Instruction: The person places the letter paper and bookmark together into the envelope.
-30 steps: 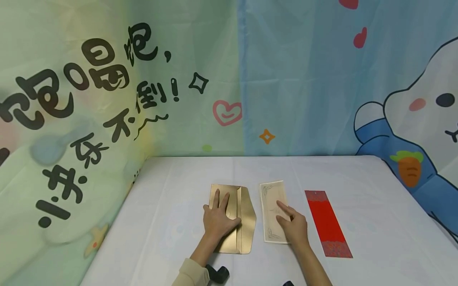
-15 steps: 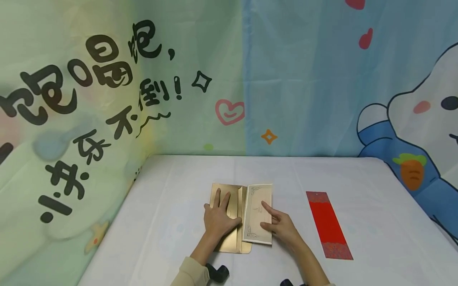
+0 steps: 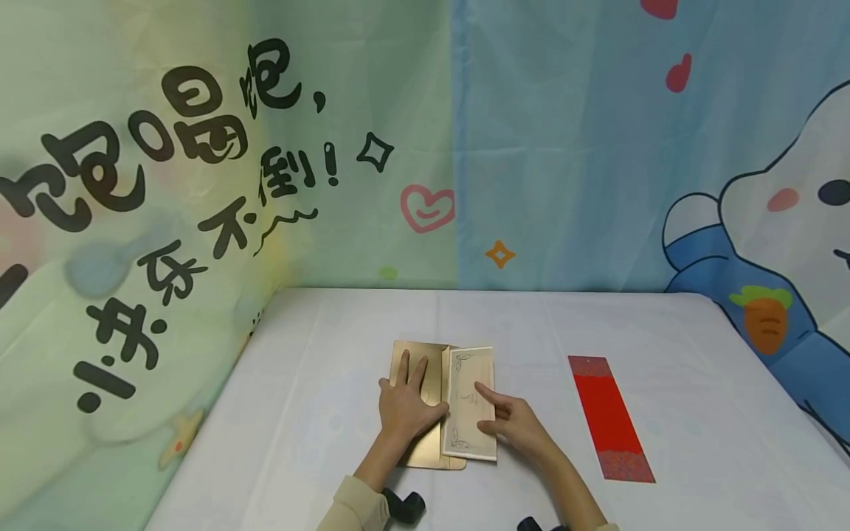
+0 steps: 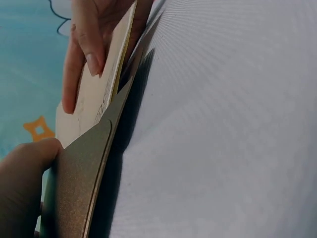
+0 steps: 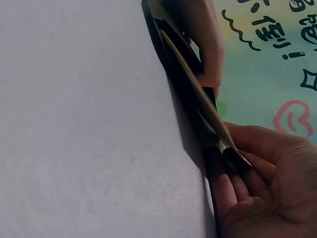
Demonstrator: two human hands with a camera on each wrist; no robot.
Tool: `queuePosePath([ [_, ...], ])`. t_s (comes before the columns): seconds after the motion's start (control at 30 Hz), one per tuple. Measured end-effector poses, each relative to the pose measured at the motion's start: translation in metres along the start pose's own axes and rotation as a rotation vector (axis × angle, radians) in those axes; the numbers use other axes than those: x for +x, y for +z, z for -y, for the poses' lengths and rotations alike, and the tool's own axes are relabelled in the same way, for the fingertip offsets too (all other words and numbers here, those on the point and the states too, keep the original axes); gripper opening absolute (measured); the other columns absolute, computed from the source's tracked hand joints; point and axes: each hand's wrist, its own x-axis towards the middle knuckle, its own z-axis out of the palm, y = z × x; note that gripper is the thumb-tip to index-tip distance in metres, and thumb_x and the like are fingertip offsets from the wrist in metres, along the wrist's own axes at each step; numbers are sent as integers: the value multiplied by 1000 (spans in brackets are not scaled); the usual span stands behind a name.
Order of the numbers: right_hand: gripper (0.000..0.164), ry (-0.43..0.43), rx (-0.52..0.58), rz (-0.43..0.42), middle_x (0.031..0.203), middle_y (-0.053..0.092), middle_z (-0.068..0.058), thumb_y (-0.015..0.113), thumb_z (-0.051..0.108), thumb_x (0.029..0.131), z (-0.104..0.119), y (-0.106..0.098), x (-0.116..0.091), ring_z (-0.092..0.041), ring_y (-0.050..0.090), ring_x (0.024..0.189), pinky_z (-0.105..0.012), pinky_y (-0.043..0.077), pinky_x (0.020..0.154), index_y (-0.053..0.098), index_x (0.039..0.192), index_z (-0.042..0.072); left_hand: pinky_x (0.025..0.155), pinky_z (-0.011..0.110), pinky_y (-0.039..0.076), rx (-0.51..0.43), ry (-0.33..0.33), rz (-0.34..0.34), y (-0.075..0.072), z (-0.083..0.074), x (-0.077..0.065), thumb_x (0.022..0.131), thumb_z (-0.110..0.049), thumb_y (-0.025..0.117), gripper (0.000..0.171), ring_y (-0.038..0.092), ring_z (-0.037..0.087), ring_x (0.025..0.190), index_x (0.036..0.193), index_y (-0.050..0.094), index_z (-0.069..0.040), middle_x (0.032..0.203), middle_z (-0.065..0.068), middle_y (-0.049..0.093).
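A gold paper envelope (image 3: 434, 369) lies on the white table, its flap side to the right. My left hand (image 3: 405, 410) rests on it with spread fingers, the thumb near its opening edge. A cream card or folded paper (image 3: 465, 402) with ornamental corners is pinched by its right edge between thumb and fingers of my right hand (image 3: 520, 428). The card's left edge meets the opening and covers the flap. In the left wrist view, the envelope's gold panel (image 4: 81, 178) hides the card's lower part; how far it is inside I cannot tell.
A red strip (image 3: 612, 420) with patterned ends lies on the table (image 3: 319, 383) to the right. Black wrist mounts (image 3: 405, 507) are at the front edge. A printed cloth backdrop (image 3: 531, 147) stands behind and to the left.
My right hand has brought the cream card leftward from beside the envelope onto its flap, up to the opening edge. My left hand has stayed in place on the envelope.
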Motion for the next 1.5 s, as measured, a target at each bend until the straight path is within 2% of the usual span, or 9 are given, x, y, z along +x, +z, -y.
queuePosePath([
  [0.17, 68, -49, -80, 32, 139, 38, -20, 68, -7, 74, -3, 2, 1, -36, 49, 116, -32, 44, 88, 42, 136, 0, 61, 37, 41, -3, 2, 0, 1, 1, 0, 61, -60, 60, 88, 50, 40, 83, 139, 44, -22, 147, 11, 31],
  [0.4, 66, -52, -357, -74, 133, 50, -14, 73, 1, 71, -3, 12, 5, -34, 40, 125, -48, 28, 101, 51, 133, 10, 65, 39, 41, -16, 7, -3, 1, 0, 0, 62, -59, 59, 87, 50, 41, 86, 139, 44, -20, 147, 12, 31],
  [0.6, 67, -90, -483, -87, 125, 50, -20, 76, 6, 71, -5, 15, 5, -38, 42, 119, -54, 30, 97, 52, 133, 13, 63, 38, 40, -20, 6, -2, 1, 0, -1, 63, -58, 59, 86, 49, 40, 83, 139, 44, -21, 146, 12, 32],
  [0.83, 82, -155, -658, -80, 133, 46, -19, 80, 27, 68, -4, 9, 8, -37, 37, 125, -55, 29, 97, 42, 140, 14, 60, 37, 41, -18, 8, -16, 0, 0, 1, 61, -58, 60, 86, 50, 40, 81, 138, 45, -21, 146, 12, 33],
  [0.97, 88, -170, -719, -39, 139, 39, -20, 79, 38, 67, -3, 5, 11, -42, 28, 130, -59, 21, 100, 39, 141, 12, 60, 38, 41, -29, 9, -15, 1, -1, 1, 61, -58, 60, 86, 50, 40, 81, 137, 46, -21, 145, 12, 33],
  [1.17, 89, -196, -806, 7, 140, 40, -16, 74, 48, 68, -1, 13, 16, -35, 20, 135, -56, 6, 105, 39, 141, 9, 58, 37, 41, -20, 9, -15, 1, 0, 2, 61, -60, 60, 87, 50, 40, 81, 137, 46, -21, 145, 12, 33],
  [1.3, 92, -206, -865, -22, 138, 43, -16, 72, 55, 66, -1, 15, 18, -32, 26, 134, -54, 10, 106, 41, 140, 11, 58, 37, 42, -4, 15, -15, 1, 0, 2, 62, -61, 60, 87, 51, 41, 82, 138, 45, -20, 145, 12, 33],
  [1.5, 95, -204, -871, -24, 138, 44, -13, 74, 60, 61, 1, 12, 19, -30, 32, 131, -51, 14, 106, 45, 138, 12, 62, 39, 43, 18, 30, -8, 0, 1, 1, 63, -62, 60, 88, 52, 42, 85, 138, 45, -20, 145, 13, 34],
])
